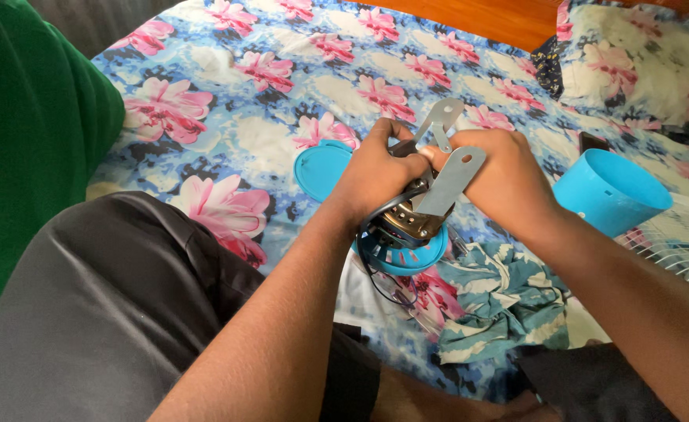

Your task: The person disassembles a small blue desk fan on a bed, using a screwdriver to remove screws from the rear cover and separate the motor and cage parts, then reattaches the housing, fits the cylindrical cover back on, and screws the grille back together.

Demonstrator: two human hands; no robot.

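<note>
At centre of the head view, above a flowered bedsheet [227,101], both hands meet on a small fan motor assembly [404,227] held over the lap. Left hand [375,172] closes around the near-left side of the motor's dark body, fingers curled tight, thumb toward the far side. Right hand [508,176] is likewise closed, gripping from the right, and touches a grey perforated metal bracket [450,180] whose long axis runs from near-left to far-right, tilted upward; a second bracket arm [441,119] projects beyond the knuckles. Motor sits directly between the hands, equally near to each, its round blue vented base [407,256] facing down and toward the viewer, thin wires trailing below. Lying on the sheet: a blue round cover [318,168] just left of the left hand, a blue cylindrical housing [612,191] to the right, well apart, and a white wire grille [684,246] at the right edge
</note>
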